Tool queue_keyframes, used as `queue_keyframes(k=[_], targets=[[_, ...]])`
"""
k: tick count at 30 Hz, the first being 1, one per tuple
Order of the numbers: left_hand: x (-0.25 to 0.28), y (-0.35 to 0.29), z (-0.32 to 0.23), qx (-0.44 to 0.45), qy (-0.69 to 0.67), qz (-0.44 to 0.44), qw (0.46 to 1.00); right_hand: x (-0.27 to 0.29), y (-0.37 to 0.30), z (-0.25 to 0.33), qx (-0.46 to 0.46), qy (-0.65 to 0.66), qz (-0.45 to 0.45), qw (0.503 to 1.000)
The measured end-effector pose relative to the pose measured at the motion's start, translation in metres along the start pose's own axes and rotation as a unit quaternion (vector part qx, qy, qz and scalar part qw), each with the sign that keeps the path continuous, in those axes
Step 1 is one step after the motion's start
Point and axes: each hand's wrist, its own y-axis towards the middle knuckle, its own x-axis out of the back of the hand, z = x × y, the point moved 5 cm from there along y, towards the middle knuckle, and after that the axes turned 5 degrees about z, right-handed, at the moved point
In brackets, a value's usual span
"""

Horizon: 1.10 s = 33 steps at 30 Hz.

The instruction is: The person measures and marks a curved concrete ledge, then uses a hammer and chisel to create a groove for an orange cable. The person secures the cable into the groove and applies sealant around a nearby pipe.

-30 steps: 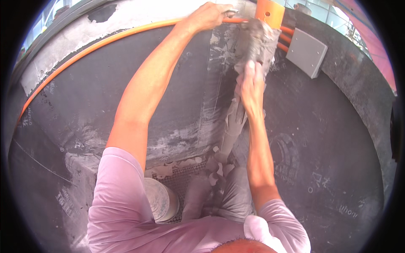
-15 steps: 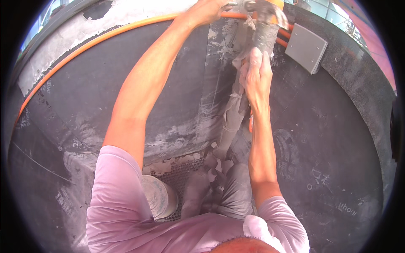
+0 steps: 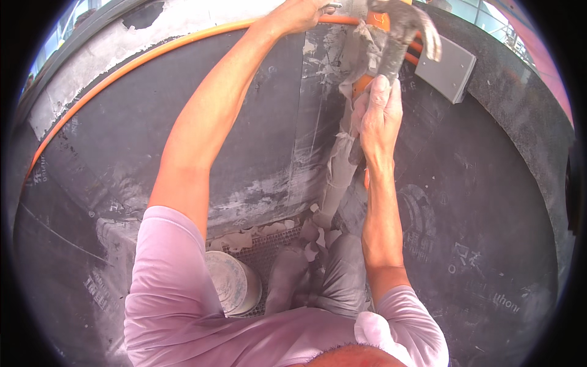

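Note:
A claw hammer [image 3: 398, 46] is gripped by my right hand [image 3: 380, 116], its head raised at the top of the view and its curved claw on the right side. My left hand [image 3: 299, 15] is closed at the top edge, beside an orange conduit. A short shiny metal piece [image 3: 332, 5] sticks out of its fingers; whether it is a nail or a chisel tip I cannot tell. Just left of my right hand, an orange pipe [image 3: 363, 84] wrapped in torn, dusty grey material [image 3: 340, 165] runs down the corner between the panels.
Dark panels [image 3: 244, 122] stand on both sides of the corner. An orange conduit [image 3: 140, 59] curves along the left panel's top. At upper right a grey box [image 3: 446, 68] is fixed to the wall. A dusty bucket [image 3: 235, 284] stands on mesh flooring [image 3: 260, 257] by my legs.
The hammer head has shifted to the right, and my right hand slightly right and down with it, uncovering more of the orange pipe. My left hand has hardly moved.

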Motion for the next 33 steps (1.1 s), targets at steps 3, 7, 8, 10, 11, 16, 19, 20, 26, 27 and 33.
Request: queue_keyframes(k=[3, 7, 8, 10, 11, 16, 19, 20, 26, 27, 33], targets=[[0.004, -0.017, 0.01, -0.04, 0.043, -0.067, 0.996, -0.001, -0.011, 0.041, 0.1, 0.037, -0.041, 0.993], [0.049, -0.079, -0.04, 0.039, 0.163, -0.109, 0.98, 0.008, -0.032, 0.072, 0.254, 0.155, -0.145, 0.944], [0.061, -0.09, -0.04, 0.076, 0.191, -0.107, 0.973, 0.01, -0.032, 0.07, 0.366, 0.255, -0.076, 0.892], [0.064, -0.106, -0.005, 0.082, 0.221, -0.087, 0.968, -0.004, -0.003, 0.019, 0.301, 0.058, -0.06, 0.95], [0.062, -0.11, 0.007, 0.088, 0.233, -0.073, 0.966, -0.013, 0.016, -0.016, 0.22, -0.043, -0.037, 0.974], [0.064, -0.114, 0.009, 0.141, 0.219, -0.09, 0.961, -0.024, 0.006, 0.012, -0.045, 0.092, 0.01, 0.995], [0.065, -0.118, 0.01, 0.142, 0.209, -0.103, 0.962, -0.007, -0.016, 0.064, 0.119, 0.148, -0.035, 0.981], [0.067, -0.118, 0.013, 0.141, 0.205, -0.107, 0.963, -0.003, -0.021, 0.078, 0.191, 0.18, -0.051, 0.964], [0.064, -0.108, -0.001, 0.17, 0.22, -0.109, 0.954, -0.018, -0.012, 0.028, 0.242, 0.06, -0.093, 0.964], [0.064, -0.109, 0.0, 0.176, 0.213, -0.107, 0.955, -0.025, 0.003, 0.002, 0.143, 0.012, -0.046, 0.989], [0.062, -0.105, 0.005, 0.211, 0.22, -0.06, 0.951, -0.008, -0.02, 0.001, -0.005, 0.081, 0.002, 0.997]])
